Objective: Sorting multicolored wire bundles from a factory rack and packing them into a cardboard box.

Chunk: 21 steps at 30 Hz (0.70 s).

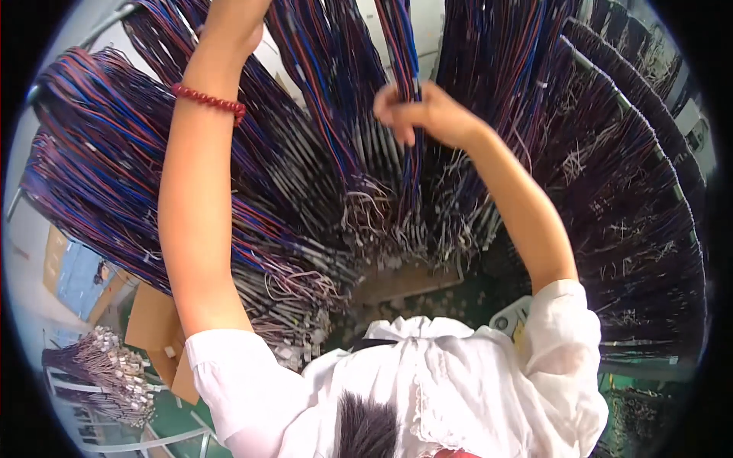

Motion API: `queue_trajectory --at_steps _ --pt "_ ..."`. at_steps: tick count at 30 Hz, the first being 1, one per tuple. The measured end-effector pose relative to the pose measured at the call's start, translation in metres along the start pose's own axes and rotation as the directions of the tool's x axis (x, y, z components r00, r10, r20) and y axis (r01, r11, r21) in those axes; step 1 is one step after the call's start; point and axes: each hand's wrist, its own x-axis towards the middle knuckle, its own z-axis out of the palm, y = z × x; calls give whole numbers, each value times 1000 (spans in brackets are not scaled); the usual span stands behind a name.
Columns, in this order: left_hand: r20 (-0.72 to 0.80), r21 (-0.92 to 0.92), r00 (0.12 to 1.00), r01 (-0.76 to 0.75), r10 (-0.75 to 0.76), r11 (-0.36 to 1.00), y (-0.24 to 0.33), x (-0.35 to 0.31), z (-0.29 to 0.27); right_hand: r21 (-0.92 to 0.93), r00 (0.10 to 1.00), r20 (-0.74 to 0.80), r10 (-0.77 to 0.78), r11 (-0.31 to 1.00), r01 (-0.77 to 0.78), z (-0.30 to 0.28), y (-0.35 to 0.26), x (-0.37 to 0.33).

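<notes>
My left hand reaches up past a red bead bracelet to the top edge, where its fingers run out of sight. Hanging wire harnesses in blue, red and black are beside it. My right hand is curled around a narrow bundle of wires that hangs down in front of me. The fingers are slightly blurred. Below the hand, the bundle drops among pale connector ends.
More harnesses hang on a curved rail at the right and in thick bunches at the left. A cardboard box and a cluster of wires with white connectors are lower left. A board lies below.
</notes>
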Motion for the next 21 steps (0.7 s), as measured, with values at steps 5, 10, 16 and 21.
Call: queue_trajectory --at_steps 5,10,16,21 --pt "-47 48 999 25 -22 999 -43 -32 -6 169 971 -147 186 972 -160 37 165 -87" --pt "-131 69 988 -69 78 995 -68 -29 -6 -8 886 -407 224 969 -248 57 190 -104" --pt "-134 91 982 -124 135 988 -106 -21 -18 305 858 -342 383 909 -284 86 165 -118" --pt "-279 599 931 -22 234 801 -86 -90 12 300 888 -182 422 884 -358 102 224 -168"
